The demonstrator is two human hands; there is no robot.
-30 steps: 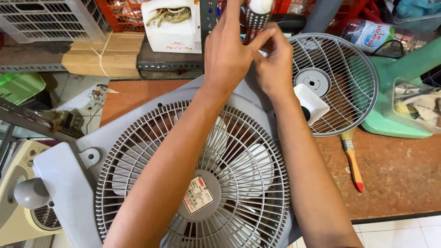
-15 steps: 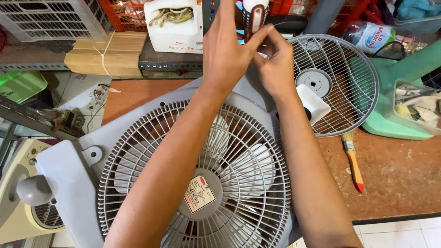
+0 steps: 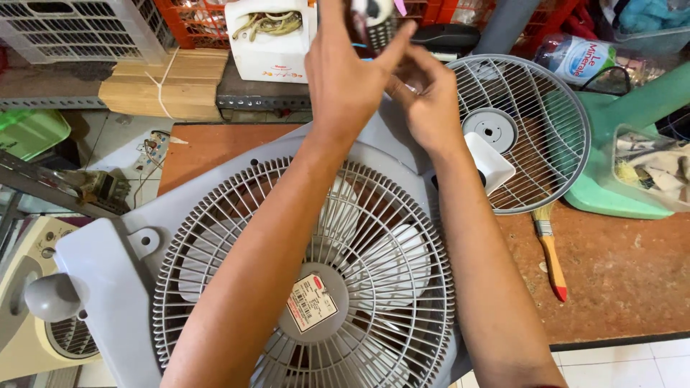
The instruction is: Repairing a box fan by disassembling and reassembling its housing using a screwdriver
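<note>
Both hands raised at far edge of grey box fan (image 3: pixel 309 287), which lay grille-up on brown workbench (image 3: pixel 618 273); left hand (image 3: pixel 345 79) fingers closed on dark-handled tool (image 3: pixel 375 25); right hand (image 3: pixel 431 108) pinched at tool's lower end, contents hidden; loose round grille (image 3: pixel 532 129) beside, paintbrush (image 3: pixel 552 255) near

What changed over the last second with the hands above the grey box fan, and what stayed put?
Little changed: the left hand and right hand stayed together at the far edge of the grey box fan, working a small dark tool, shifting only slightly. The loose round grille and paintbrush stayed put.
</note>
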